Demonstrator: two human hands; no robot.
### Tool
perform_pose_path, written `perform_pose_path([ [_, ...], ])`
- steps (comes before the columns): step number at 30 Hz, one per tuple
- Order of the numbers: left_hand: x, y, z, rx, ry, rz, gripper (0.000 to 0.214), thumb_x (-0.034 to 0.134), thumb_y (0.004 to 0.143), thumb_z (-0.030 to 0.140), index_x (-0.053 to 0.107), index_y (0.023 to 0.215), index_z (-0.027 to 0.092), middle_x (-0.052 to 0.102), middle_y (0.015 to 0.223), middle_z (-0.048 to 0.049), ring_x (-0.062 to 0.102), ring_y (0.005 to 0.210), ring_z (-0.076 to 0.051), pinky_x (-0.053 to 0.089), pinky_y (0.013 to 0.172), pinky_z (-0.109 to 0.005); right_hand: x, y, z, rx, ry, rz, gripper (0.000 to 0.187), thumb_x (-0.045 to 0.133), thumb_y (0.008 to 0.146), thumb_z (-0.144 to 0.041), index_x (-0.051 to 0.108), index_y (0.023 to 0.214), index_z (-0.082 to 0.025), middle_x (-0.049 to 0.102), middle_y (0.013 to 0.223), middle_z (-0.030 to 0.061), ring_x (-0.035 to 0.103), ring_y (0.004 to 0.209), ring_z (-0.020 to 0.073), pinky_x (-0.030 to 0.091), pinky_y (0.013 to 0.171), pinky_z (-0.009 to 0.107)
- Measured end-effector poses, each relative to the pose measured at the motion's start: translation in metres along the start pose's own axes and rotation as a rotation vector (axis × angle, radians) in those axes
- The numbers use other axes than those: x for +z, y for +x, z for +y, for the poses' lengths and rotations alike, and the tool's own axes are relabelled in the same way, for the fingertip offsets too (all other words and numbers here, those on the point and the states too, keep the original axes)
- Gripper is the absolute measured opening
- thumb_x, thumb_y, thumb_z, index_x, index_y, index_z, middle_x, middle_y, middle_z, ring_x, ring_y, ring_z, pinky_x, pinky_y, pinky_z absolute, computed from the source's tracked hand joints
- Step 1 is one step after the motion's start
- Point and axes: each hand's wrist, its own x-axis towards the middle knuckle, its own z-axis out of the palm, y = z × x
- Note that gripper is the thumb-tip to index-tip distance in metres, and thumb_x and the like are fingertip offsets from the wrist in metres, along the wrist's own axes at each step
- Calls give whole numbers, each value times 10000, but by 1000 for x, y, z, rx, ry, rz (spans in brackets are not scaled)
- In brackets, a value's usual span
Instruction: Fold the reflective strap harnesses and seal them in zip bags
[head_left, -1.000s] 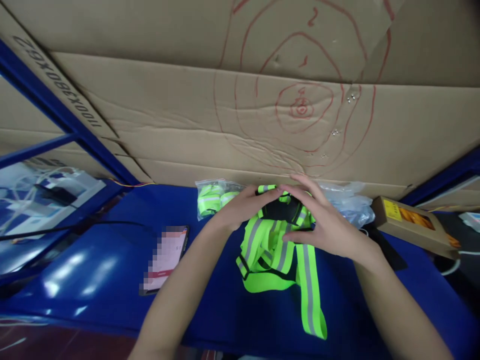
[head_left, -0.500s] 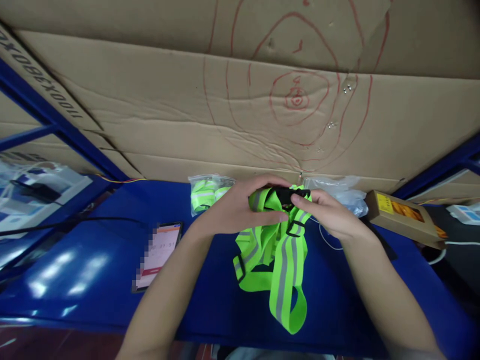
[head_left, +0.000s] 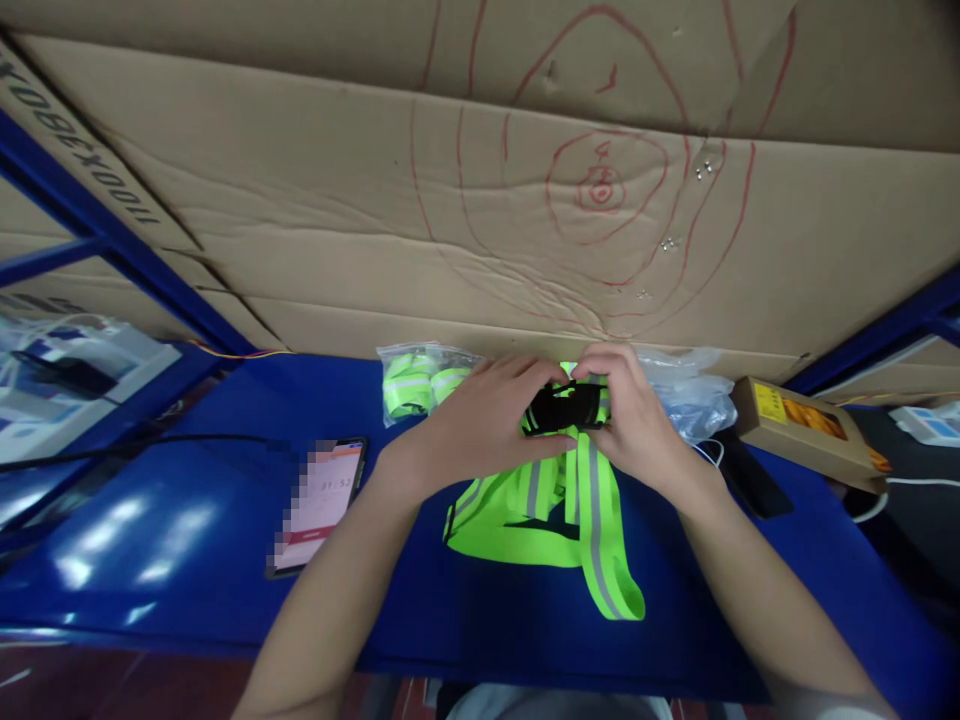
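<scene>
Just below the centre of the frame, a person in front of me holds a black buckle on a fluorescent yellow-green reflective strap between two bare hands. The buckle's long axis runs left to right, nearly level, bridging the gap from one hand to the other, so neither hand is clearly nearer. The left hand comes in from the lower left and is partly closed on the buckle's left end, fingers above and thumb stretched along beneath. The right hand, from the lower right, is curled more tightly at the other end, index finger bent over the top; its thumb is mostly hidden, so I cannot tell exactly how it presses. Below the hands the strap, with its grey stripe, falls in loose folds over a shiny blue table, one long loop trailing toward the lower right. Just left of the left hand, a clear bag of rolled straps sits by the cardboard sheet that fills the upper frame, marked with red target rings. A phone lies left of the left forearm; crumpled clear plastic and a cardboard box are beyond the right hand.
</scene>
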Motion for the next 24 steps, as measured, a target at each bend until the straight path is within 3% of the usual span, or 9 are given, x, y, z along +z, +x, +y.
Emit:
perform_pose_path([
  [7, 0, 4, 1, 67, -6, 37, 251, 718, 918, 358, 611, 1109, 235, 697, 1197, -32, 624, 1166, -258, 439, 1009, -399, 4, -2, 6, -34, -92, 48, 817, 457, 694, 88, 435, 1451, -217, 484, 1372, 138, 489, 1356, 296, 445, 1139, 474],
  [10, 4, 8, -4, 64, -49, 18, 230, 743, 852, 277, 612, 1033, 223, 706, 1132, -25, 650, 1073, -237, 473, 931, -358, 8, -1, 6, 2, -153, -45, 880, 468, 683, 62, 411, 1521, -200, 513, 1422, 145, 498, 1365, 314, 451, 1130, 487],
  [13, 9, 12, -12, 13, -59, 4, 232, 756, 807, 266, 622, 989, 217, 712, 1063, -14, 661, 969, -216, 475, 851, -328, 10, 1, 7, 52, -289, -171, 834, 465, 686, 46, 493, 1492, -168, 620, 1373, 146, 593, 1253, 343, 490, 1041, 514],
  [17, 14, 16, -23, -14, -79, -9, 236, 754, 835, 339, 632, 992, 212, 712, 1015, -1, 659, 929, -199, 468, 825, -313, 8, 2, 12, 102, -404, -255, 774, 459, 716, 32, 547, 1470, -119, 662, 1364, 164, 641, 1193, 370, 512, 980, 536],
  [20, 13, 17, -24, -5, -164, -76, 329, 692, 918, 466, 618, 1130, 225, 702, 1009, 8, 662, 910, -179, 471, 803, -294, 1, 1, 19, 152, -328, -266, 810, 456, 708, 35, 530, 1497, -135, 649, 1402, 141, 628, 1248, 345, 520, 1018, 508],
  [24, 0, 12, -20, -55, -203, -48, 432, 656, 937, 538, 584, 1225, 223, 679, 1017, -9, 641, 867, -173, 471, 761, -289, -17, -1, 31, 259, -142, -127, 749, 486, 766, 1, 547, 1489, -185, 631, 1451, 105, 602, 1330, 290, 492, 1103, 455],
])
